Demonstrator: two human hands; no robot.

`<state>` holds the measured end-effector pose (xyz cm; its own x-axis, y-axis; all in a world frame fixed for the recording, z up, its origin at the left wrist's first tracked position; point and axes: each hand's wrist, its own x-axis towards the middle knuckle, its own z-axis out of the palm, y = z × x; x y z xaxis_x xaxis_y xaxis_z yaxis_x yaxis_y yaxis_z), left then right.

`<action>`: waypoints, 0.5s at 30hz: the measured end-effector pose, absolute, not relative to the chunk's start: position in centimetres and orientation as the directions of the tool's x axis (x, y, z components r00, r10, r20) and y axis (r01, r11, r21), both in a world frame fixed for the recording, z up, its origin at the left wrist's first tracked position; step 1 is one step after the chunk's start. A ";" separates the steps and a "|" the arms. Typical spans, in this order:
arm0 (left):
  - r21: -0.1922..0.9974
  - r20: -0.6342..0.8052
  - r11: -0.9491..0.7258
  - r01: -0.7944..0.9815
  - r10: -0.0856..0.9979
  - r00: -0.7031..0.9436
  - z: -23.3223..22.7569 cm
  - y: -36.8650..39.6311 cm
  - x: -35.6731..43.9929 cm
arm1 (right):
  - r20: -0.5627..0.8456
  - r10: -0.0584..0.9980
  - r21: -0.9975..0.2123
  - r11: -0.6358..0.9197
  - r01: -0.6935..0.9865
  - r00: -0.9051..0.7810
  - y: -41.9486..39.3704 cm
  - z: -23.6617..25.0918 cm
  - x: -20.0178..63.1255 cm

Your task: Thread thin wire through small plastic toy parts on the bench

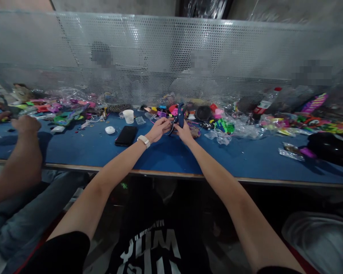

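Both my hands meet over the blue tabletop (165, 158), a little in from its front edge. In my right hand (183, 131) is a dark blue item (180, 114), narrow and upright, whose kind I cannot make out. A thin black chain-like cord (173, 127) hangs beside it, between the two hands. My left hand (159, 129), with a pale band (143, 141) on its wrist, is closed, fingertips pinched at this cord. The fingers partly hide both pieces. Just beyond lie small colourful pieces (173, 110).
A black phone (126, 136), a white earbud case (110, 130) and a white cup (128, 116) are left of my hands. A cola bottle (265, 103) stands right, near crumpled clear plastic (247, 129). A perforated metal screen (148, 49) rises behind. Another person's hands (25, 123) are far left.
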<state>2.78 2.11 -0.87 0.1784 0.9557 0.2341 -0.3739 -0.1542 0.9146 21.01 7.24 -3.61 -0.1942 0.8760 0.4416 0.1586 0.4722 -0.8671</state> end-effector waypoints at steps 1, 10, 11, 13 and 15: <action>0.919 0.236 -0.156 -0.361 0.953 0.188 -0.9 2.2 2.6 | 0.433 0.882 -0.874 0.462 0.153 -0.187 7.0 -3.5 20.8; 0.903 0.429 -0.429 -0.011 0.902 0.044 -0.6 4.9 0.3 | 0.408 0.871 -0.788 0.487 0.376 -0.273 5.2 -0.4 22.9; 0.886 0.459 -0.460 0.063 0.888 0.028 -0.7 5.1 -0.1 | 0.453 0.847 -0.734 0.531 0.424 -0.278 5.1 0.0 23.5; 0.840 0.517 -0.513 0.176 0.855 0.025 -0.7 5.2 -0.8 | 0.514 0.813 -0.655 0.578 0.486 -0.273 4.9 0.6 24.6; 0.788 0.574 -0.560 0.255 0.818 0.022 -0.5 5.1 -1.4 | 0.522 0.807 -0.627 0.582 0.519 -0.274 4.8 0.8 25.2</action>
